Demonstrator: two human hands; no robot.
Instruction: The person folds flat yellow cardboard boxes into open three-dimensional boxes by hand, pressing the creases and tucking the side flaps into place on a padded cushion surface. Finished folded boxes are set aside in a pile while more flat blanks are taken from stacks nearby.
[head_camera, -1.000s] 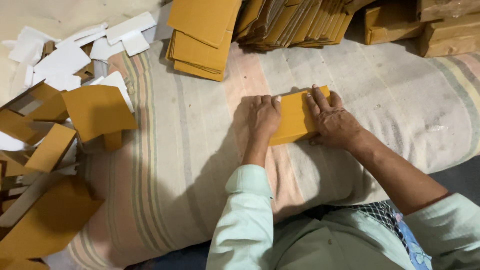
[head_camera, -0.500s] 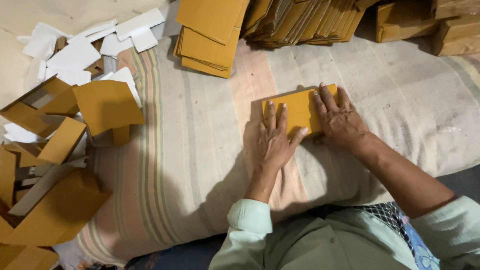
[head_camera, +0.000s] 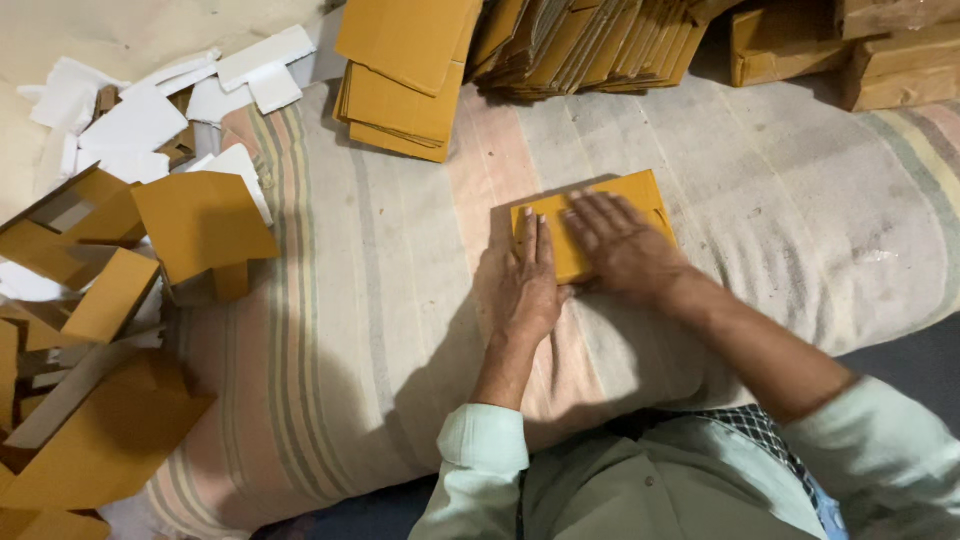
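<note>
Head camera, looking down. At far left, a loose heap of folded cardboard pieces (head_camera: 110, 300) and white paper scraps (head_camera: 150, 110) lies beside a striped cloth (head_camera: 380, 330) spread like a pad. Above centre sits a stack of flat cardboard sheets (head_camera: 400, 80). At centre, a small yellow-brown cardboard piece (head_camera: 590, 220) lies flat on the cloth. The left hand (head_camera: 530, 285) rests open, fingers straight, on its left part; the right hand (head_camera: 625, 245) lies flat and spread across its middle. Neither grips it. Pressing evenly with both palms, edges lined up, would likely give a clean crease.
</note>
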